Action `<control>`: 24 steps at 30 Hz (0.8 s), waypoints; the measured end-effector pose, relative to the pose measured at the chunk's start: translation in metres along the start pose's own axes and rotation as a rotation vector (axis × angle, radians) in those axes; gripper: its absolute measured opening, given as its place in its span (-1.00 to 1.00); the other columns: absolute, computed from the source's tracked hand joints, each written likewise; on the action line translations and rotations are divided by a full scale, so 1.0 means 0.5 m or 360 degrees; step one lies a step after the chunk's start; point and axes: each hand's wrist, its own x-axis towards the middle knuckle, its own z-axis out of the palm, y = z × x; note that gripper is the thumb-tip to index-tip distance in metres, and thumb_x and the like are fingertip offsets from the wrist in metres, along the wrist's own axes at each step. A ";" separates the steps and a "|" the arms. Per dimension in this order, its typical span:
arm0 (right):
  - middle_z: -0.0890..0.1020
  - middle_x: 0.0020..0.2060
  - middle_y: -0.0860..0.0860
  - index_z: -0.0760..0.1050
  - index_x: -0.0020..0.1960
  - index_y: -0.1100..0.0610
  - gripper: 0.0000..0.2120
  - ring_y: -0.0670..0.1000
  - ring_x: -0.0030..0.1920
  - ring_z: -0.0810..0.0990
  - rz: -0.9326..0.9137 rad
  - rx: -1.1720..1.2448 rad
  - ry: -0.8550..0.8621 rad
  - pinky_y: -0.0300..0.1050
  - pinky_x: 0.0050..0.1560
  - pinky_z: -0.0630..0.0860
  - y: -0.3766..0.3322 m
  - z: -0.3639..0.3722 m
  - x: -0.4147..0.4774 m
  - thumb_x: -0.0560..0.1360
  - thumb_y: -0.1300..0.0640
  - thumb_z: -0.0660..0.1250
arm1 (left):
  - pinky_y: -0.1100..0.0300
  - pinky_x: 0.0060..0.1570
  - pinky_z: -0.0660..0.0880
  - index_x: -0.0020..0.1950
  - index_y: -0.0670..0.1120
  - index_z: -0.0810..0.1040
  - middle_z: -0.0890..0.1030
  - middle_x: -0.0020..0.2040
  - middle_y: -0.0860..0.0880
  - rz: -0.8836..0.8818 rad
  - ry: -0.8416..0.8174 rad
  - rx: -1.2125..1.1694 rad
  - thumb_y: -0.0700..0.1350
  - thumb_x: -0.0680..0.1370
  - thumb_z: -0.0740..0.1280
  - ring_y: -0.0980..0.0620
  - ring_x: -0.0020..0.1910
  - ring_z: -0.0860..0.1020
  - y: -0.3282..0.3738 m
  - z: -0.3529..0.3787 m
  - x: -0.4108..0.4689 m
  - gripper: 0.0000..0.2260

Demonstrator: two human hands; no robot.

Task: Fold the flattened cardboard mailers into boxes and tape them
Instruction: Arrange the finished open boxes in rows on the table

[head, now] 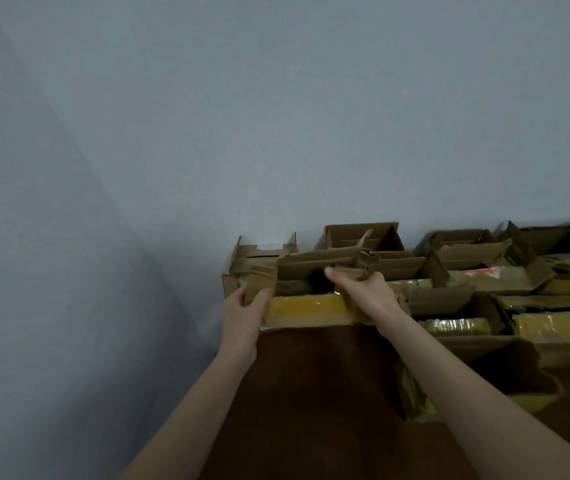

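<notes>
Cardboard mailer (314, 266), brown, creased, tape-glossy; left hand (242, 313) pinches crumpled flap (260, 277), right hand (366, 289) grips torn corner (368, 259).

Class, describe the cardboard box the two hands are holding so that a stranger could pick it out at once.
Start at the grey-blue wall and find the pile of open cardboard boxes against it. The box is at the pile's left end, with yellow tape across its front. Only its flaps are gripped, by the left hand and the right hand.

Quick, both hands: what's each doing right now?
Left hand: grips a cardboard flap.
Right hand: grips a crumpled flap.
</notes>
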 end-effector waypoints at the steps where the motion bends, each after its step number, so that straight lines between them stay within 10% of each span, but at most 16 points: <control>1: 0.47 0.30 0.08 0.21 0.46 0.15 0.04 0.17 0.28 0.46 0.0026 -0.0263 0.0062 0.13 0.18 0.48 0.008 0.001 -0.006 0.22 -0.45 0.42 | 0.15 0.08 0.49 0.08 0.04 0.55 0.57 0.02 0.08 0.0059 -0.0054 0.0039 -0.13 0.53 0.37 0.06 0.06 0.52 -0.007 0.002 -0.031 -0.85; 8: 0.57 -0.15 0.06 0.45 -0.13 0.10 -0.89 0.07 -0.09 0.58 -0.0067 -0.0678 -0.0200 0.02 0.05 0.58 0.086 -0.008 -0.048 0.54 0.09 0.29 | 0.14 -0.03 0.50 0.08 -0.05 0.55 0.58 -0.01 -0.06 -0.0075 -0.0196 0.0278 -0.28 0.50 0.33 -0.01 0.00 0.54 -0.099 -0.021 -0.118 -0.79; 19: 0.60 -0.02 0.11 0.46 0.18 0.20 -0.76 0.08 -0.05 0.60 0.0123 -0.0748 0.0113 -0.05 -0.07 0.55 0.147 0.021 -0.003 0.58 0.08 0.27 | 0.08 0.02 0.56 0.23 -0.16 0.49 0.58 0.13 -0.14 -0.0638 -0.0310 0.0084 -0.38 0.50 0.29 -0.06 0.10 0.57 -0.202 -0.017 -0.042 -0.68; 24: 0.46 0.25 0.06 0.38 0.33 0.07 -0.61 0.07 0.26 0.45 -0.0556 -0.0976 0.0499 -0.02 0.11 0.50 0.061 0.024 0.018 0.56 -0.02 0.30 | 0.06 0.27 0.40 0.41 -0.06 0.34 0.43 0.35 0.00 0.0042 -0.0046 0.0878 0.02 0.48 0.42 -0.01 0.31 0.41 -0.133 -0.025 0.060 -0.45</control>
